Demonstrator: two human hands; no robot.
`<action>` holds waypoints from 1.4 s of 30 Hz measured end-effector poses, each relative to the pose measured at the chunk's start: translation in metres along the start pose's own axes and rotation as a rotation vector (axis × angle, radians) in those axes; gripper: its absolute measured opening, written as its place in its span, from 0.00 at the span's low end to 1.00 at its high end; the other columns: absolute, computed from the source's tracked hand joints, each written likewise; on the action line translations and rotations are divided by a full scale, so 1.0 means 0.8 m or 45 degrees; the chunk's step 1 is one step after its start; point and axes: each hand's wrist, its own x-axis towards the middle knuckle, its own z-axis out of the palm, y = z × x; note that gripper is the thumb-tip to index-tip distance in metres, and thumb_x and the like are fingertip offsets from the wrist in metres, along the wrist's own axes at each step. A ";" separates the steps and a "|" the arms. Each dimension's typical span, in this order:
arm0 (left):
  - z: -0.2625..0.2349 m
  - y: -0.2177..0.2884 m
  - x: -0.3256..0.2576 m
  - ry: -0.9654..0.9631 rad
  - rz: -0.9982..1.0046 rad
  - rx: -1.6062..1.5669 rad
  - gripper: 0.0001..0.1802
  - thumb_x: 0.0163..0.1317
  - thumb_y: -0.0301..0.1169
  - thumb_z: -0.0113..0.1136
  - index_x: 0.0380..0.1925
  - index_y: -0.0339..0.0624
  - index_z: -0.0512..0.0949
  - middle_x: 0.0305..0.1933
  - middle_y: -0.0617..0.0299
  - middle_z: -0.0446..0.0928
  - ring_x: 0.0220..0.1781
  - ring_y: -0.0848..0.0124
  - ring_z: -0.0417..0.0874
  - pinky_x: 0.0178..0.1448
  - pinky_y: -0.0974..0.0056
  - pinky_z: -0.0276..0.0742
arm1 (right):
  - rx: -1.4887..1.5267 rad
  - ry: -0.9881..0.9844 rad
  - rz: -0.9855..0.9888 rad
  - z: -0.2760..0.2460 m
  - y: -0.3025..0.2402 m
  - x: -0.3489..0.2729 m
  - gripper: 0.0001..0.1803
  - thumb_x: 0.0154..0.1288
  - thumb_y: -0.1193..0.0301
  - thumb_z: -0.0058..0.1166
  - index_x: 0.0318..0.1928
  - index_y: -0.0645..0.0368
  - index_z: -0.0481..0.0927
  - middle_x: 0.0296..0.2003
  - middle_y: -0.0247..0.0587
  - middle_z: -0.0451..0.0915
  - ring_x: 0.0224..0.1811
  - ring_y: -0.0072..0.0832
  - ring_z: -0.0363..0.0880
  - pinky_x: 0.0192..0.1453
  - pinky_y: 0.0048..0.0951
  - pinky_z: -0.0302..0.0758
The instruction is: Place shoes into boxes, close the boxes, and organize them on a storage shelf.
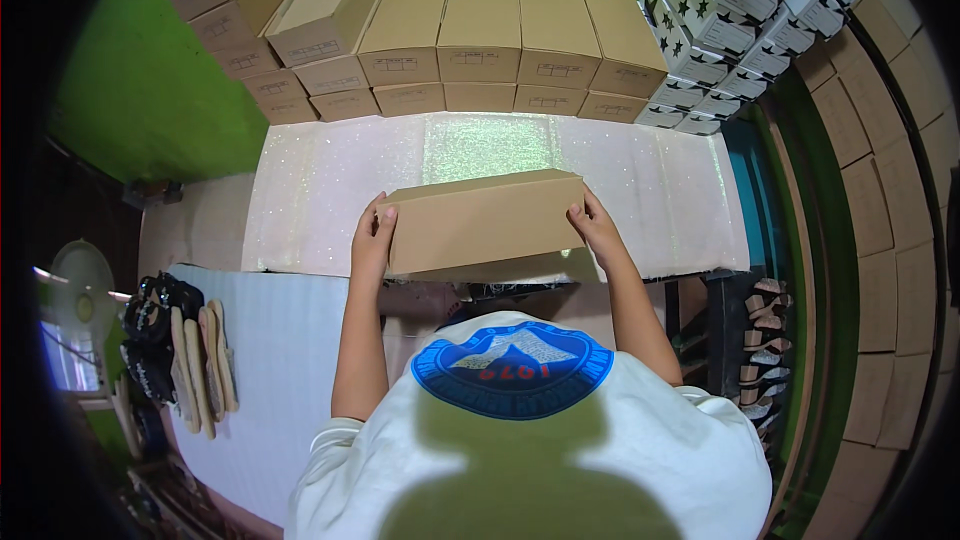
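Observation:
Between my two hands I hold a long brown cardboard box (485,225), a shoebox by its shape. It is tilted toward me over the front edge of a glittery white table (330,190). My left hand (374,233) grips its left end, thumb on the near face and fingers behind. My right hand (594,223) clasps the right end, with the thumb on the near face too. The fingers behind the box are partly hidden. The box's inside does not show.
Stacked brown boxes (478,15) line the table's back edge. Star-patterned white boxes (715,30) pile up at the back right. At left, a pale table (270,340) bears insoles (205,360) and black bundles (155,330). Shoes (765,340) stand on a rack at right.

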 end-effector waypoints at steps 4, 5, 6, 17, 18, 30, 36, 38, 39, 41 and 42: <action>-0.003 -0.012 0.001 0.137 -0.064 0.024 0.26 0.63 0.43 0.51 0.52 0.34 0.65 0.44 0.54 0.73 0.46 0.71 0.73 0.51 0.68 0.69 | 0.020 -0.021 -0.109 -0.001 -0.009 -0.002 0.42 0.58 0.46 0.51 0.64 0.60 0.57 0.60 0.44 0.63 0.58 0.33 0.65 0.62 0.32 0.60; -0.007 -0.023 0.005 0.230 -0.072 0.045 0.23 0.62 0.42 0.53 0.48 0.34 0.66 0.40 0.56 0.74 0.41 0.72 0.74 0.47 0.69 0.70 | 0.015 -0.071 -0.163 0.000 -0.017 -0.003 0.43 0.57 0.43 0.49 0.64 0.59 0.58 0.60 0.44 0.63 0.58 0.33 0.65 0.62 0.32 0.60; -0.010 -0.028 0.008 0.231 -0.068 0.046 0.23 0.62 0.42 0.53 0.48 0.34 0.66 0.40 0.56 0.74 0.41 0.72 0.74 0.47 0.69 0.70 | 0.010 -0.117 -0.217 0.002 -0.028 -0.005 0.43 0.56 0.40 0.47 0.63 0.59 0.60 0.61 0.45 0.63 0.57 0.32 0.65 0.61 0.32 0.60; -0.020 -0.044 0.020 0.293 -0.255 -0.106 0.24 0.66 0.45 0.42 0.56 0.42 0.63 0.51 0.62 0.70 0.50 0.71 0.70 0.51 0.66 0.64 | -1.118 -0.026 -0.914 0.070 -0.134 -0.046 0.48 0.40 0.37 0.57 0.60 0.51 0.66 0.65 0.49 0.55 0.55 0.42 0.62 0.64 0.47 0.48; -0.018 -0.042 0.019 0.288 -0.252 -0.105 0.24 0.66 0.45 0.42 0.56 0.42 0.63 0.51 0.62 0.70 0.50 0.71 0.70 0.51 0.66 0.64 | -1.197 -0.057 -0.955 0.076 -0.138 -0.049 0.47 0.38 0.39 0.59 0.60 0.49 0.67 0.66 0.49 0.54 0.55 0.43 0.62 0.64 0.49 0.48; -0.021 -0.028 0.011 0.250 -0.377 -0.139 0.26 0.65 0.45 0.42 0.61 0.49 0.60 0.53 0.66 0.69 0.52 0.72 0.69 0.50 0.65 0.64 | -1.198 -0.045 -0.895 0.080 -0.137 -0.048 0.40 0.45 0.48 0.60 0.59 0.48 0.68 0.65 0.50 0.55 0.57 0.43 0.63 0.63 0.54 0.48; -0.027 0.001 0.000 0.254 -0.028 -0.193 0.27 0.64 0.41 0.47 0.61 0.42 0.60 0.56 0.61 0.67 0.56 0.71 0.68 0.55 0.63 0.65 | -0.925 0.189 -0.716 0.048 -0.104 -0.016 0.34 0.48 0.68 0.59 0.59 0.58 0.67 0.57 0.50 0.66 0.55 0.41 0.68 0.60 0.33 0.63; -0.015 0.022 -0.007 0.154 0.276 -0.185 0.27 0.64 0.37 0.49 0.60 0.38 0.61 0.59 0.58 0.66 0.59 0.66 0.66 0.61 0.61 0.63 | -0.752 0.223 -0.416 0.027 -0.074 -0.001 0.30 0.50 0.73 0.57 0.57 0.62 0.68 0.53 0.47 0.70 0.54 0.34 0.69 0.58 0.32 0.65; -0.013 0.023 -0.009 0.123 0.379 -0.088 0.31 0.61 0.39 0.53 0.62 0.42 0.60 0.64 0.53 0.60 0.64 0.63 0.62 0.64 0.58 0.59 | -0.750 0.207 -0.422 0.021 -0.066 0.005 0.30 0.50 0.73 0.57 0.57 0.62 0.68 0.53 0.47 0.70 0.54 0.34 0.69 0.58 0.32 0.65; 0.001 0.050 -0.021 0.081 0.562 0.213 0.34 0.58 0.41 0.56 0.63 0.44 0.59 0.65 0.51 0.57 0.66 0.59 0.60 0.65 0.57 0.58 | -0.233 0.086 0.179 0.010 -0.051 0.019 0.28 0.51 0.75 0.55 0.56 0.63 0.68 0.49 0.42 0.73 0.50 0.28 0.72 0.54 0.29 0.68; 0.010 0.064 -0.028 0.017 0.739 0.518 0.37 0.55 0.43 0.59 0.63 0.46 0.59 0.67 0.48 0.54 0.67 0.56 0.57 0.66 0.56 0.56 | -0.237 0.079 0.179 0.005 -0.039 0.025 0.28 0.51 0.75 0.55 0.56 0.63 0.68 0.49 0.42 0.73 0.50 0.28 0.72 0.54 0.29 0.68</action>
